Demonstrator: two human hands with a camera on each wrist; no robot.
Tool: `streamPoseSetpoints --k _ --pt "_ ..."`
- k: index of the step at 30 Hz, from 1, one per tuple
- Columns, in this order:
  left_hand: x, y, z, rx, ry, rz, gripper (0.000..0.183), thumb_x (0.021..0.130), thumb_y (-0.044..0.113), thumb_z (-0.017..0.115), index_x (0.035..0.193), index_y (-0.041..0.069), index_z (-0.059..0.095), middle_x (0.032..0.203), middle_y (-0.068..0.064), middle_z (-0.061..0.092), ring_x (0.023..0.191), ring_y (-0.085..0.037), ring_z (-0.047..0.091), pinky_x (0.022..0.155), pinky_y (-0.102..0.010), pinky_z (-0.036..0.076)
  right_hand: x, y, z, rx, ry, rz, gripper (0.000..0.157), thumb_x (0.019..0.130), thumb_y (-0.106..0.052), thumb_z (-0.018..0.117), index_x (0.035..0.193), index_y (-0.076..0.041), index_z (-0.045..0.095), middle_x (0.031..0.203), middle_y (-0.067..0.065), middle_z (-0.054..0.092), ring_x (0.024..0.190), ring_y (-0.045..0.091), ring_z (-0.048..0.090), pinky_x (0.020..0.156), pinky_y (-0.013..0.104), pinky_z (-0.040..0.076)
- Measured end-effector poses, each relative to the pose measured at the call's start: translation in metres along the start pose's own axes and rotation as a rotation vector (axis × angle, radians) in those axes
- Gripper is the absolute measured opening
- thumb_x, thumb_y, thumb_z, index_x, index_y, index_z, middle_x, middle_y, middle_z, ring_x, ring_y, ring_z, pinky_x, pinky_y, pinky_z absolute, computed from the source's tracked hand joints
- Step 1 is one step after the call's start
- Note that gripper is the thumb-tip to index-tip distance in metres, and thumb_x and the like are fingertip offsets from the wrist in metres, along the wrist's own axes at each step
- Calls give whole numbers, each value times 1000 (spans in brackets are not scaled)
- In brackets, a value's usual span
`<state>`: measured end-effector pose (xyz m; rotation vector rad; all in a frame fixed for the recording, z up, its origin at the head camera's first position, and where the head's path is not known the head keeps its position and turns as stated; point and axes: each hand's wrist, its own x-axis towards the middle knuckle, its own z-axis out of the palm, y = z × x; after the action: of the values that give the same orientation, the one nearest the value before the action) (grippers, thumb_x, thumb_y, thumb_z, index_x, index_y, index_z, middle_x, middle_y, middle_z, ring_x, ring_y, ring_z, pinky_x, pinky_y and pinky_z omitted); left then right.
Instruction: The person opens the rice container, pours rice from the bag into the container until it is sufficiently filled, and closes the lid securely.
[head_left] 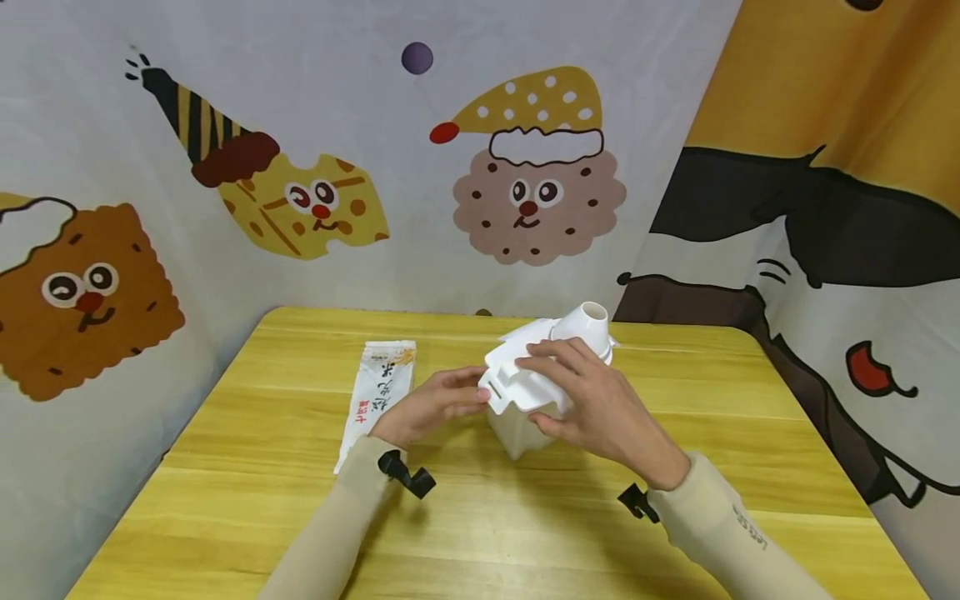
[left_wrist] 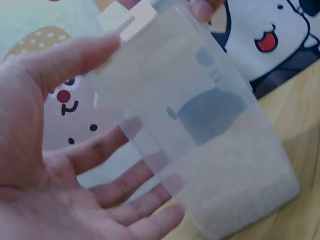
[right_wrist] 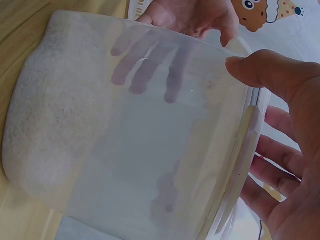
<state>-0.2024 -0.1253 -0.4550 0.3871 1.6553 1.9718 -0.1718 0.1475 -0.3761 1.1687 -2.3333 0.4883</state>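
Observation:
A translucent plastic storage container (head_left: 517, 429), partly filled with white rice-like grains (right_wrist: 50, 100), leans tilted over the table. Its white lid (head_left: 536, 387) carries a cone-shaped white cup (head_left: 585, 329) at the far end. My left hand (head_left: 442, 404) holds the near left corner, thumb by the slotted lid tab (left_wrist: 137, 20); its other fingers show through the wall in the right wrist view. With the right hand (head_left: 592, 400) I grip the lid end from the right: the thumb (right_wrist: 245, 70) presses by the rim and the fingers lie over the lid.
Left of the container, a white packet (head_left: 378, 383) with black and red lettering lies flat on the wooden table (head_left: 480, 533). A curtain with cartoon prints (head_left: 420, 208) hangs close behind the table's back edge and along its sides.

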Motion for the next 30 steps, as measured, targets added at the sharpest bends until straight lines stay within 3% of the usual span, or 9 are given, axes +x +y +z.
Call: streamPoseSetpoints --k 7,10,24,30 --pt "2 6 8 -155 35 -90 60 96 10 67 150 -1 45 153 -12 48 126 -16 58 126 -50 32 -1 1 0 8 14 2 67 72 -27 91 133 -21 66 133 3 63 117 19 57 73 37 62" --pt "1 8 10 -172 41 -111 58 98 9 65 151 -1 44 152 -10 50 125 -15 58 127 -51 31 -1 1 1 15 16 1 67 71 -27 91 133 -21 66 134 2 63 117 19 57 73 37 62" --pt "4 5 24 -74 252 -111 47 98 9 66 143 -1 57 149 -17 55 128 -25 58 120 -52 42 0 1 1 60 17 -6 65 73 -25 89 133 -21 66 134 3 63 118 19 57 82 39 61" --pt "1 6 25 -47 243 -100 49 98 12 68 144 2 56 149 -15 55 129 -25 58 119 -51 43 -1 0 1 44 6 3 66 73 -26 90 134 -21 65 135 2 62 118 19 56 81 39 62"
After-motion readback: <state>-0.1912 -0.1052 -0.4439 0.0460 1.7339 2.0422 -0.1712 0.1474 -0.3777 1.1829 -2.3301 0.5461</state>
